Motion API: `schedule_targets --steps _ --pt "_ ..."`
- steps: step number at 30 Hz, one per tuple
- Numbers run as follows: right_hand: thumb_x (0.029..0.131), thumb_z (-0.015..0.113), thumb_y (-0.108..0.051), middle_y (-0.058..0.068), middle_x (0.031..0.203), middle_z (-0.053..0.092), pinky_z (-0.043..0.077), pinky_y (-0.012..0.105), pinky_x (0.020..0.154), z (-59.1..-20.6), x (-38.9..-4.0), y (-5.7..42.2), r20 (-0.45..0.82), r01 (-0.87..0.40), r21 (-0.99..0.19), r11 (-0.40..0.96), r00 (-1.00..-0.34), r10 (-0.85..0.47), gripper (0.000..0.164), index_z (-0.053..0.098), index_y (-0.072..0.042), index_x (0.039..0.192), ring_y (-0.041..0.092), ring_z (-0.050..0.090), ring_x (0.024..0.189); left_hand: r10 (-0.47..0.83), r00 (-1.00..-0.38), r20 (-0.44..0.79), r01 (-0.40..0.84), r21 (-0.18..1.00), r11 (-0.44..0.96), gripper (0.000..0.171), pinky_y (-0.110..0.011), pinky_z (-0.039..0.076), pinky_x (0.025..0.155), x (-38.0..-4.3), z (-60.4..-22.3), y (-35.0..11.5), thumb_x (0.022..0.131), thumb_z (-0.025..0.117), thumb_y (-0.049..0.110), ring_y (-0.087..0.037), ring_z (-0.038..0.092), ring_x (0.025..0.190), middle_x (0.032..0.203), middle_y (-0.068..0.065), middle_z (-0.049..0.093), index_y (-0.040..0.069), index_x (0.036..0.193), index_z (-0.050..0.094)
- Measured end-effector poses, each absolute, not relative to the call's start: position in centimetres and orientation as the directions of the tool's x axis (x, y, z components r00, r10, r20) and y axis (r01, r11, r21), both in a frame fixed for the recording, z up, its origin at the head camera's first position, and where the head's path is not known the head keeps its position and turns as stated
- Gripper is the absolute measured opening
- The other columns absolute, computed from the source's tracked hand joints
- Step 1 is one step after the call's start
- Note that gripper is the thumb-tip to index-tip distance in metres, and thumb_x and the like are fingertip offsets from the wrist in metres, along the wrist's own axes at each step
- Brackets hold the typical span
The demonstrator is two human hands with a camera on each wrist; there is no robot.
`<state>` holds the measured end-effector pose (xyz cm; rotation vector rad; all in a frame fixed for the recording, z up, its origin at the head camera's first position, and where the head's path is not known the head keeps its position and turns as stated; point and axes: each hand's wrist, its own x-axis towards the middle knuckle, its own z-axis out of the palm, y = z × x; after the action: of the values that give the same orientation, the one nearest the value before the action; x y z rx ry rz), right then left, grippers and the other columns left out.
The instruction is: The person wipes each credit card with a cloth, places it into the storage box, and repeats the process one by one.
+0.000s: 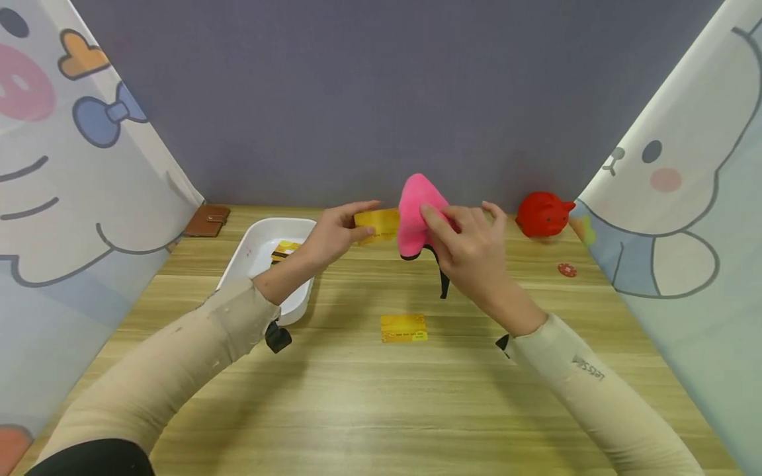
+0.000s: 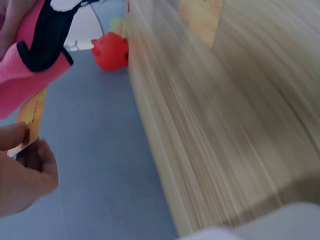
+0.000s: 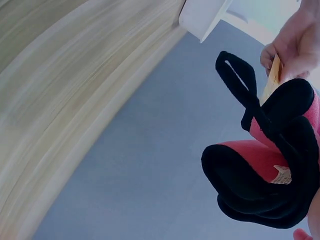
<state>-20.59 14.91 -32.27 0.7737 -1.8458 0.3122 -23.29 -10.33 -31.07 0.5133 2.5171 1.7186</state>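
In my left hand [image 1: 333, 235] I pinch a gold bank card [image 1: 380, 225] between thumb and fingers. My right hand [image 1: 473, 248] grips a bunched pink cloth [image 1: 417, 205] with black edging, held above the table. From the cloth hangs a black loop [image 3: 236, 75], and a small pale label [image 3: 283, 175] shows on it in the right wrist view. The card's right end meets the cloth's edge; whether it presses on the cloth or lies behind it I cannot tell. Another gold card [image 1: 404, 328] lies flat on the wooden table below both hands.
On the left stands a white tray [image 1: 256, 248] with yellow-and-black cards [image 1: 284, 250] in it, partly under my left forearm. A brown wallet [image 1: 207, 220] lies at the back left corner. Toward the back right are a red piggy bank [image 1: 543, 215] and a red poker chip [image 1: 567, 270].
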Motion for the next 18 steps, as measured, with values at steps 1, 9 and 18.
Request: schedule_targets --steps 1,9,18 --pt "0.091 0.073 -0.016 0.016 0.097 0.068 0.04 0.065 0.093 -32.3 -20.6 14.8 0.902 -0.637 0.158 0.754 -0.218 -0.373 0.026 0.072 -0.016 0.117 0.036 0.064 0.083 0.29 -0.944 0.16 0.251 0.917 0.31 0.048 -0.024 0.041 0.064 -23.3 -31.1 -10.0 0.097 0.066 0.009 -0.018 0.044 0.07 0.082 -0.005 0.056 0.02 0.142 0.057" --pt "0.088 0.077 -0.019 0.016 0.098 0.069 0.041 0.063 0.094 -32.5 -20.5 14.1 0.891 -0.612 0.194 0.767 -0.218 -0.399 0.03 0.072 -0.017 0.118 0.035 0.064 0.084 0.249 -0.952 0.176 0.215 0.967 0.137 0.035 -0.028 0.042 0.069 -23.1 -31.2 -8.2 0.097 0.065 0.007 -0.011 0.05 0.067 0.075 0.002 0.062 0.009 0.131 0.057" --pt "0.093 0.072 -0.016 0.015 0.098 0.067 0.041 0.064 0.092 -32.6 -20.9 13.9 0.894 -0.579 0.24 0.779 -0.182 -0.41 0.024 0.07 -0.018 0.117 0.036 0.063 0.08 0.303 -0.943 0.139 0.158 0.987 0.04 0.032 -0.039 0.049 0.096 -22.5 -31.0 -7.0 0.099 0.061 0.006 -0.011 0.066 0.09 0.113 -0.016 0.073 0.003 0.131 0.058"
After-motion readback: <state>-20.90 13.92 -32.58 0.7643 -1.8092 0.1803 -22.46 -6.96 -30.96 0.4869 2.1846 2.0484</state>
